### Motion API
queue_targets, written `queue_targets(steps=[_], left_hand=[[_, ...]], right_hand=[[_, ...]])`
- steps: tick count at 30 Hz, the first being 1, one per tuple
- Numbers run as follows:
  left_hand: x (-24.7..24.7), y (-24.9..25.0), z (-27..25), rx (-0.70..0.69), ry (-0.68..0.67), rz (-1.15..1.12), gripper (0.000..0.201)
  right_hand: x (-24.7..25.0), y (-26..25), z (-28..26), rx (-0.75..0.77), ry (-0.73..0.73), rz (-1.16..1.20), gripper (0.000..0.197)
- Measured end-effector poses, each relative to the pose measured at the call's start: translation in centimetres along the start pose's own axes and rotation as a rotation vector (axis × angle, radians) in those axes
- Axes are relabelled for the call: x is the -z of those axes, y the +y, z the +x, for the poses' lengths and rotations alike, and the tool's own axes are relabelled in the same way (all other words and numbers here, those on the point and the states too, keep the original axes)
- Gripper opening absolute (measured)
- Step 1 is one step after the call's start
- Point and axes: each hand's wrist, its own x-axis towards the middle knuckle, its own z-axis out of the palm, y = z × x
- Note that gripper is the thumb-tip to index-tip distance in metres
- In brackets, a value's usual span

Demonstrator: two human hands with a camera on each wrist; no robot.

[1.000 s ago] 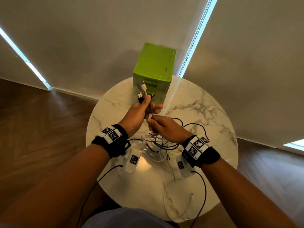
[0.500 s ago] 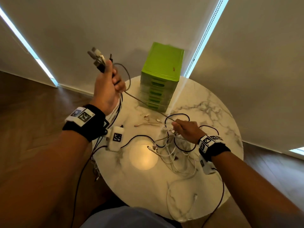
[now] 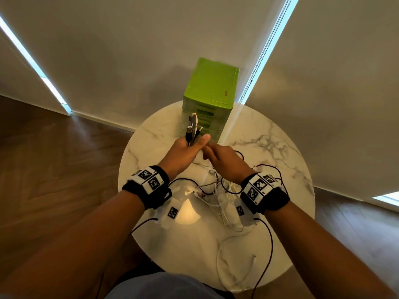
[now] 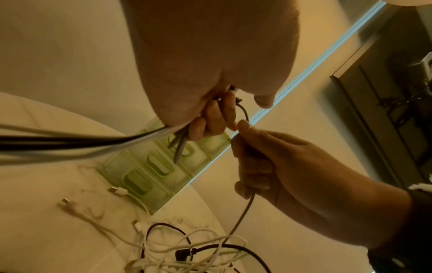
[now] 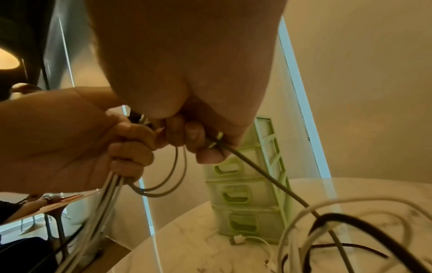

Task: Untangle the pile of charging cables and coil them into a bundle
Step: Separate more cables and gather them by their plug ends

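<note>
My left hand (image 3: 190, 147) is raised over the middle of the round marble table (image 3: 151, 134) and grips a bundle of cable ends (image 3: 192, 127) that stick up out of its fist. Close beside it on the right, my right hand (image 3: 218, 155) pinches a thin grey cable (image 4: 243, 212). That cable runs from the left hand's fingers (image 4: 216, 118) down into the tangled pile of black and white cables (image 3: 216, 195) lying under my wrists. In the right wrist view the grey cable (image 5: 268, 177) leaves my right fingers (image 5: 198, 142), and the bundle (image 5: 105, 194) hangs from the left hand (image 5: 93, 144).
A green drawer unit (image 3: 210, 91) stands at the table's far edge, just behind my hands. Loose white plugs (image 4: 118, 190) lie in front of it. A white cable loop (image 3: 233, 266) trails to the near table edge. Wooden floor surrounds the table.
My left hand, raised high to the left half a second ago with a cable stretched out, has come back down to the centre. My right hand rose from the pile to meet it.
</note>
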Motion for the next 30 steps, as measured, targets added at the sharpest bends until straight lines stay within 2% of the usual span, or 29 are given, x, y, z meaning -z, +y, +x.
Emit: queue_targets(steps=[4, 8, 13, 16, 19, 21, 25, 28, 30], left_hand=[[0.4, -0.2, 0.6, 0.009, 0.024, -0.025, 0.025], [2.4, 0.1, 1.5, -0.021, 0.150, -0.146, 0.016], [6.2, 1.2, 2.1, -0.112, 0.290, -0.257, 0.017], [6.9, 1.4, 1.8, -0.140, 0.304, -0.228, 0.016], [6.6, 1.9, 1.2, -0.143, 0.326, -0.231, 0.014], [5.9, 1.7, 0.5, -0.128, 0.305, -0.165, 0.019], [3.0, 0.6, -1.0, -0.111, 0.144, 0.112, 0.026], [1.5, -0.5, -1.0, -0.049, 0.121, 0.193, 0.020], [1.0, -1.3, -0.8, -0.007, 0.114, 0.242, 0.027]], right_hand=[[-1.0, 0.4, -0.2, 0.003, -0.149, 0.050, 0.027], [-1.3, 5.1, -1.0, -0.140, -0.205, 0.016, 0.022], [-0.9, 10.3, -2.7, -0.251, -0.130, -0.041, 0.024], [-0.3, 10.4, -2.1, -0.248, -0.098, -0.015, 0.024], [0.2, 9.5, -1.3, -0.250, 0.042, 0.125, 0.027], [0.4, 8.4, -0.9, -0.247, 0.027, 0.215, 0.030], [-0.3, 6.2, 0.0, -0.132, -0.088, 0.107, 0.029], [-0.7, 4.9, 0.1, -0.064, -0.038, 0.105, 0.022], [-0.5, 4.6, -0.1, -0.010, 0.036, 0.062, 0.019]])
